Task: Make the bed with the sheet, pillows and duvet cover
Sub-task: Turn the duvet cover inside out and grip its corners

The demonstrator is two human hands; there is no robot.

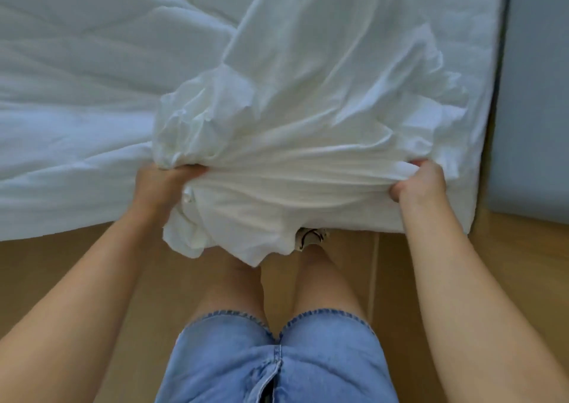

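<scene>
White sheet [308, 119], left hand [163, 184], right hand [421, 184]

No legible text or labels.

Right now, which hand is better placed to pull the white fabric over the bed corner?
Right, probably. The right hand grips the white fabric close to the bed corner; the left hand holds a bunched wad farther along the foot edge.

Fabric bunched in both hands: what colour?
The fabric is plain white, no pattern. The head view, the only one, shows it clearly.
</scene>
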